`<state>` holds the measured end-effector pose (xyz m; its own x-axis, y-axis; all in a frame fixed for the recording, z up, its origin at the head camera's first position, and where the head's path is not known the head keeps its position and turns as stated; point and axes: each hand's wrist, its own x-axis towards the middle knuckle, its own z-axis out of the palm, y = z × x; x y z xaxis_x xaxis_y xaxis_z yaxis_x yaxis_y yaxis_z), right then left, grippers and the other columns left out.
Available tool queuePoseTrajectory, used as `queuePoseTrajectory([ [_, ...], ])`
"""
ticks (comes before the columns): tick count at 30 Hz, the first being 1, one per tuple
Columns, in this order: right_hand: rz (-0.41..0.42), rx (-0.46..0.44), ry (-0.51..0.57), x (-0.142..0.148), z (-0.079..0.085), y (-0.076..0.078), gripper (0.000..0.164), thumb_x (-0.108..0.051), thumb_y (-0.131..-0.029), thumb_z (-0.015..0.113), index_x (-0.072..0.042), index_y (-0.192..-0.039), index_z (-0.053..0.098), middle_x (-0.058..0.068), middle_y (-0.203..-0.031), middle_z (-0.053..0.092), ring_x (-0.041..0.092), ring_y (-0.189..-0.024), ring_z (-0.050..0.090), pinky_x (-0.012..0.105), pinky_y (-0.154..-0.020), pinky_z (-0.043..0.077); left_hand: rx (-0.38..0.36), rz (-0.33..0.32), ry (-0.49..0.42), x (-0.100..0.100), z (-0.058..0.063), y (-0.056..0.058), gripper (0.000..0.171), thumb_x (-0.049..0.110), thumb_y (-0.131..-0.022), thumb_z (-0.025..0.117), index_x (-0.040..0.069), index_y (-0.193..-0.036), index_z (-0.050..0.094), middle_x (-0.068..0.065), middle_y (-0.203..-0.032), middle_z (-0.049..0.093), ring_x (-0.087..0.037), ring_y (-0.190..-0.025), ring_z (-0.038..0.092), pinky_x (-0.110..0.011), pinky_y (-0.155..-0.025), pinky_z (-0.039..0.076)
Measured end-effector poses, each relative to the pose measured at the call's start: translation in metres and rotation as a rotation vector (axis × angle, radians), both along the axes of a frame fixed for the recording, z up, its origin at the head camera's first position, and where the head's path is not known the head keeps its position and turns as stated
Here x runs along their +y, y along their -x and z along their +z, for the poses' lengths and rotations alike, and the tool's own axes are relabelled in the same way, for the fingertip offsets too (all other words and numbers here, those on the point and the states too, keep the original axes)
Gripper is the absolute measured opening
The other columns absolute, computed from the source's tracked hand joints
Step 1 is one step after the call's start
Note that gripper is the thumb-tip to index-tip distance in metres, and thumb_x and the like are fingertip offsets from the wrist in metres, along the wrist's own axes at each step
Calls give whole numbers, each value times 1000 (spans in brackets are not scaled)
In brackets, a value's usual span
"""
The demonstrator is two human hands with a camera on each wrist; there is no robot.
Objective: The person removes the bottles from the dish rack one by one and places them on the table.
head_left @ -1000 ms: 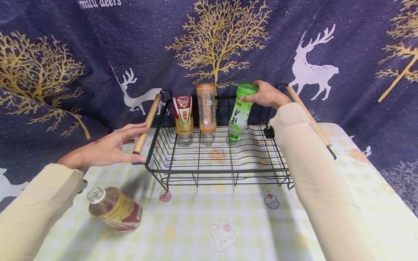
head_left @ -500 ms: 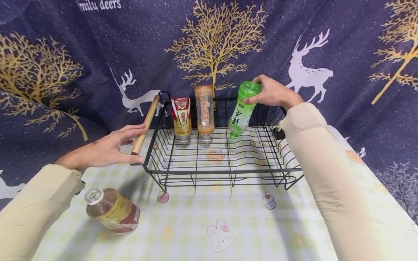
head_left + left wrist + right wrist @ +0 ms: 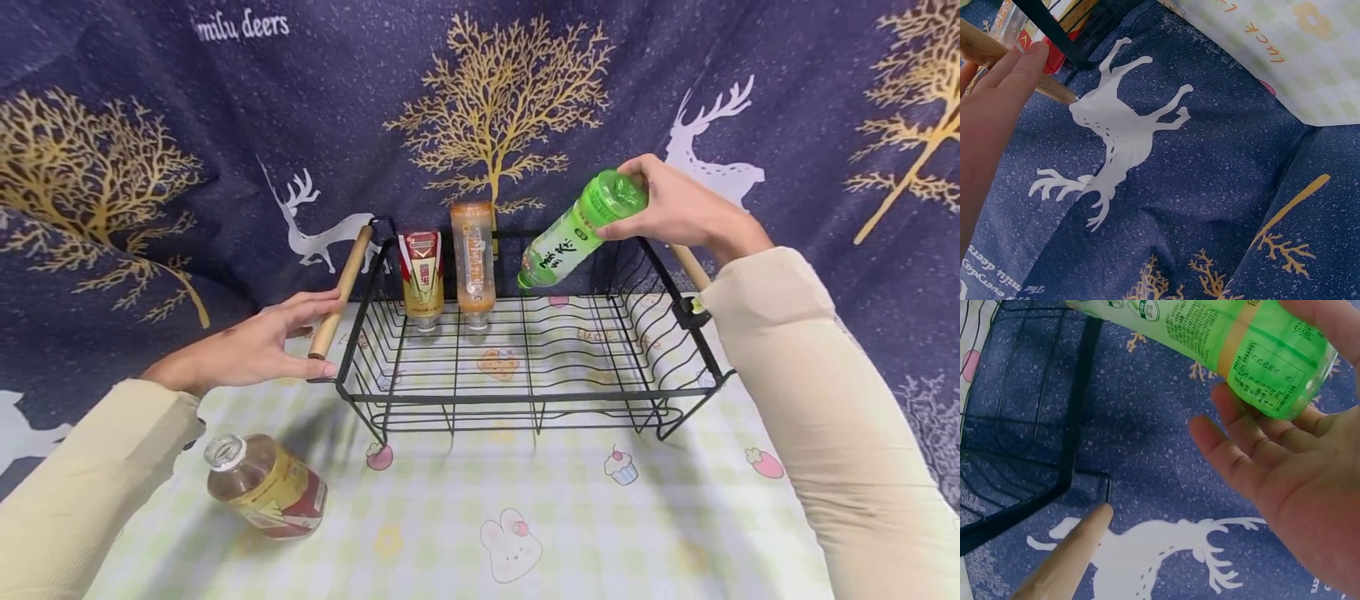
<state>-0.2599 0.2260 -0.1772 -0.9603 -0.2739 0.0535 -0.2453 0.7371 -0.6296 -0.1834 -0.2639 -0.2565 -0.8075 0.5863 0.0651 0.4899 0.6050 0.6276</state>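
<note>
Head view: green btl [image 3: 576, 233] was held tilted, neck-down, above the rack [image 3: 491, 398], base end pinched by R hand's [image 3: 686, 204] thumb and fingers; L hand's [image 3: 251, 342] near-straight fingers were laid on the wooden handle [image 3: 355, 267]. Chinese label lettering was spotted; "milu deers" was read on the backdrop [image 3: 300, 92]. L wrist: "LUCK" was seen on the tablecloth [image 3: 1329, 75]. R wrist: btl's fine print [image 3: 1266, 372] couldn't be read. Btl was judged light, springy, poss. slippery, best gripped near base.
</note>
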Motion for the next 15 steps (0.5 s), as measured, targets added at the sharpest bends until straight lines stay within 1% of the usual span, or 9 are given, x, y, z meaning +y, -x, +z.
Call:
queuePoseTrajectory([
  [3, -7, 21, 30, 6, -3, -5, 89, -29, -86, 81, 1, -149, 26, 16, -128, 46, 23, -106, 52, 24, -85, 48, 0, 1, 4, 0, 0, 0, 78, 11, -84, 82, -9, -146, 40, -26, -154, 29, -42, -134, 40, -65, -104, 37],
  [5, -8, 44, 46, 10, -6, -8, 86, -29, -86, 81, 3, -147, 28, 15, -124, 47, 23, -104, 51, 22, -82, 47, -4, 4, 1, 1, -1, 0, 78, 11, -84, 81, -9, -147, 39, -26, -154, 29, -43, -133, 40, -65, -104, 37],
  [10, -15, 84, 81, 19, -11, -18, 80, -34, -89, 78, 3, -145, 33, 15, -121, 49, 23, -101, 51, 25, -80, 45, -10, 7, -9, 1, -1, -1, 78, 9, -84, 81, -11, -147, 38, -27, -153, 28, -44, -133, 41, -65, -103, 38],
  [15, -19, 96, 150, 28, -18, -30, 76, -33, -92, 74, 3, -145, 33, 16, -125, 51, 20, -101, 54, 19, -81, 47, -5, 4, -12, 2, -1, 0, 78, 8, -84, 81, -11, -146, 38, -27, -152, 29, -43, -133, 41, -64, -103, 37],
])
